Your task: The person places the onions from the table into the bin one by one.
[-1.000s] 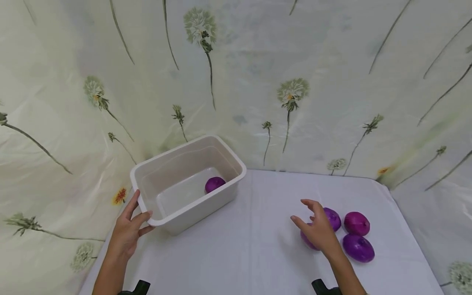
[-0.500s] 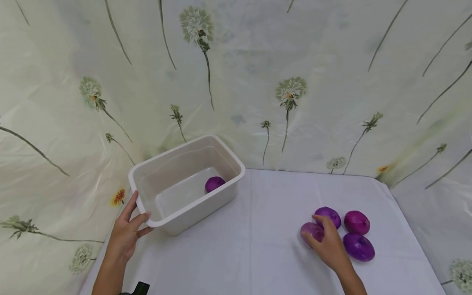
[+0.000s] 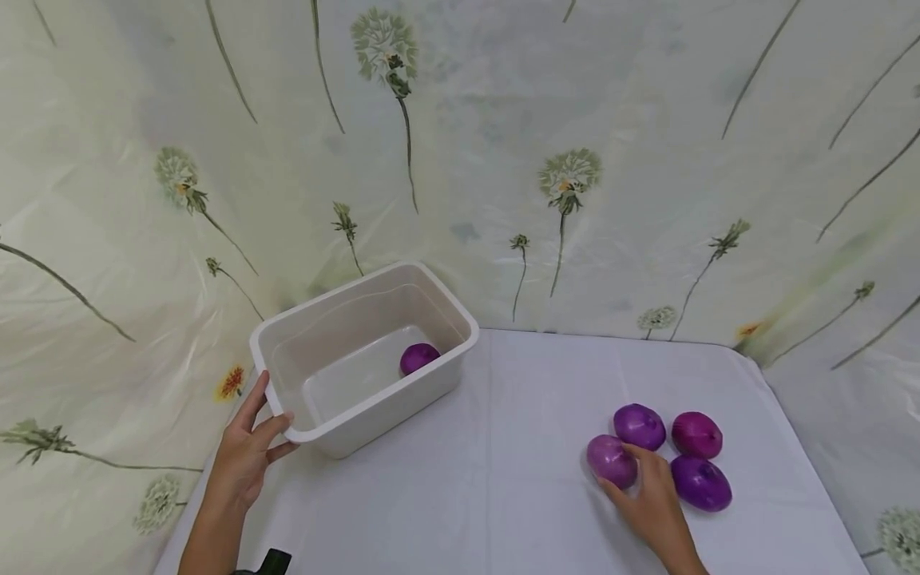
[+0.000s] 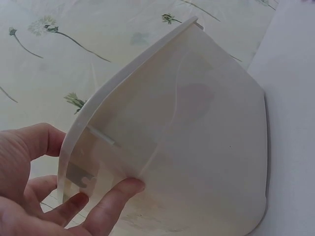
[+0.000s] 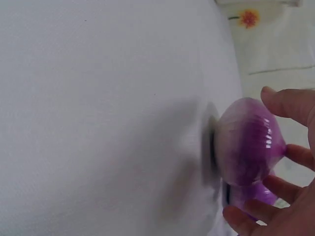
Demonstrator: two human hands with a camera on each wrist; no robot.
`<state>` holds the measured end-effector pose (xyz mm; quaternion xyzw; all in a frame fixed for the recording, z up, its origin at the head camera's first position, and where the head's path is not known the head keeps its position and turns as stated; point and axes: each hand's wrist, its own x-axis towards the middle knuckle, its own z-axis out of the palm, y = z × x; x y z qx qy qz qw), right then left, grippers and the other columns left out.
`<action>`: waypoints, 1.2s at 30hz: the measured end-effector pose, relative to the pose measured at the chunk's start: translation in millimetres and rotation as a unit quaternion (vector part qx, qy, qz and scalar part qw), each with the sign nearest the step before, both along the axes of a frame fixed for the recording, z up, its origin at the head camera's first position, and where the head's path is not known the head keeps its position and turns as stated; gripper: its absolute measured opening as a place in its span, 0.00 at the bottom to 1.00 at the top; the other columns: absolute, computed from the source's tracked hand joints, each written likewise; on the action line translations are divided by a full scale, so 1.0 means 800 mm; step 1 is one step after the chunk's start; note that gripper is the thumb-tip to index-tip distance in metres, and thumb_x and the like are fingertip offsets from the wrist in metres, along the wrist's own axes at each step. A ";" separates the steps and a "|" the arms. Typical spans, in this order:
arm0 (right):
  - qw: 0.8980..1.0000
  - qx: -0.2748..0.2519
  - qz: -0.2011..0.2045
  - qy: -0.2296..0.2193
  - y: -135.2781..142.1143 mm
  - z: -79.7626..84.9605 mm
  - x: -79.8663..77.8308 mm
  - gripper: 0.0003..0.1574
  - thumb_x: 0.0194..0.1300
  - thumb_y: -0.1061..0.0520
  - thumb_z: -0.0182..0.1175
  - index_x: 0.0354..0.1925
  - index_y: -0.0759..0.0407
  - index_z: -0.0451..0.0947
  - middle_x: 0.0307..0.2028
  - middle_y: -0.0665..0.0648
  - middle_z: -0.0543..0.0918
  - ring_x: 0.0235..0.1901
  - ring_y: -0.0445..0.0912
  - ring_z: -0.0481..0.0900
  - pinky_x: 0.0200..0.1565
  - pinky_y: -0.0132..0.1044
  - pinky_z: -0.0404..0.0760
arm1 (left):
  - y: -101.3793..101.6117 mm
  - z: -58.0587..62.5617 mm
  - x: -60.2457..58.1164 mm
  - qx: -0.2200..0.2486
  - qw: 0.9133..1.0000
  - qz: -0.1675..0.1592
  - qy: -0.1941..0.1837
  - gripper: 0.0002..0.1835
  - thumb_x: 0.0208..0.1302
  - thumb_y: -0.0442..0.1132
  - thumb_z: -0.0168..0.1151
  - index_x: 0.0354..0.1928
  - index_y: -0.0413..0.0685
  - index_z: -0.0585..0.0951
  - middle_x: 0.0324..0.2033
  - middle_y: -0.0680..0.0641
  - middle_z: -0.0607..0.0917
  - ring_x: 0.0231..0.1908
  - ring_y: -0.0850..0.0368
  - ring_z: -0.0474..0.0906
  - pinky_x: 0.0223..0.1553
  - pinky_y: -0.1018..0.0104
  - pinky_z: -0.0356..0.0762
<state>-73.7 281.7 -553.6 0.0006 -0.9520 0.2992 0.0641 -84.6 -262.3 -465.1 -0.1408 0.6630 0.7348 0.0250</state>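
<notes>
My left hand [image 3: 247,451] holds the near left corner of a white plastic bin [image 3: 391,407], its thumb at the rim [image 4: 118,78] and other fingers against the outer wall. One purple onion [image 3: 418,359] lies inside the bin. On the right side of the table, my right hand [image 3: 650,499] surrounds a lighter purple onion [image 3: 611,461] with fingers spread. In the right wrist view its thumb [image 5: 290,103] is at one edge of this onion [image 5: 248,142], and the other fingers lie along its pointed end and side. The onion sits on the white cloth.
Three more purple onions are grouped close by: one behind [image 3: 640,426], one at the back right [image 3: 697,435] and one to the right [image 3: 702,483] of my right hand. A white cloth [image 3: 532,407] covers the table. Dandelion-printed sheeting [image 3: 467,160] rises behind it.
My right hand has come from beside the onions to the lighter one, its fingers now lower around that onion's near side. My left hand keeps hold of the bin, which looks unmoved.
</notes>
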 end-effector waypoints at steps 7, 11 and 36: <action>1.000 -0.021 -0.023 0.004 0.000 -0.013 0.002 0.47 0.48 0.51 0.72 0.62 0.61 0.61 0.54 0.73 0.62 0.55 0.65 0.62 0.48 0.67 0.68 | 0.000 -0.001 0.001 0.002 1.000 0.003 0.000 0.43 0.63 0.34 0.58 0.72 0.68 0.47 0.71 0.45 0.47 0.44 0.69 0.76 0.39 0.62 0.82; 0.999 -0.027 -0.031 -0.009 -0.001 -0.016 0.001 0.48 0.50 0.49 0.71 0.63 0.60 0.59 0.54 0.74 0.61 0.54 0.65 0.62 0.46 0.66 0.70 | 0.000 -0.002 0.002 0.000 1.000 0.003 0.000 0.43 0.63 0.34 0.58 0.72 0.68 0.47 0.72 0.45 0.47 0.44 0.69 0.76 0.39 0.62 0.82; 0.988 -0.106 -0.109 0.012 -0.023 -0.030 -0.004 0.47 0.47 0.56 0.72 0.63 0.54 0.60 0.57 0.68 0.57 0.56 0.63 0.61 0.54 0.68 0.64 | 0.000 -0.001 -0.001 0.002 1.000 0.009 -0.005 0.43 0.61 0.34 0.60 0.72 0.69 0.48 0.72 0.45 0.47 0.43 0.68 0.77 0.39 0.59 0.83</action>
